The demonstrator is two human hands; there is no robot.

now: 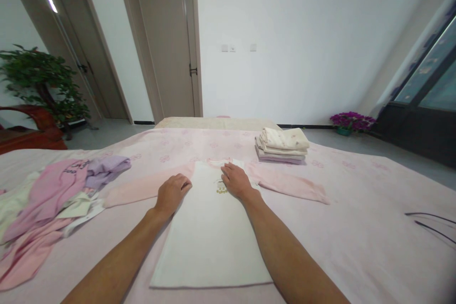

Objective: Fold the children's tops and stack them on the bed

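Note:
A child's long-sleeved shirt [213, 242] with a white body and pale pink sleeves lies spread flat, collar away from me. Both sleeves stretch out sideways, and a small print [221, 187] shows on the chest. My left hand [173, 193] is at the shirt's left edge near the sleeve seam, its fingers curled together on the fabric. On the upper chest, just below the collar, rests my right hand [235, 178], palm down with the fingers stretched forward. The undersides of both hands are hidden.
A pink patterned cloth [356, 228] covers the wide surface. Rumpled clothes [67, 185] lie in a heap at the left. Beyond the right sleeve stands a stack of folded clothes [283, 145]. Two dark thin cords [432, 216] reach in from the right edge.

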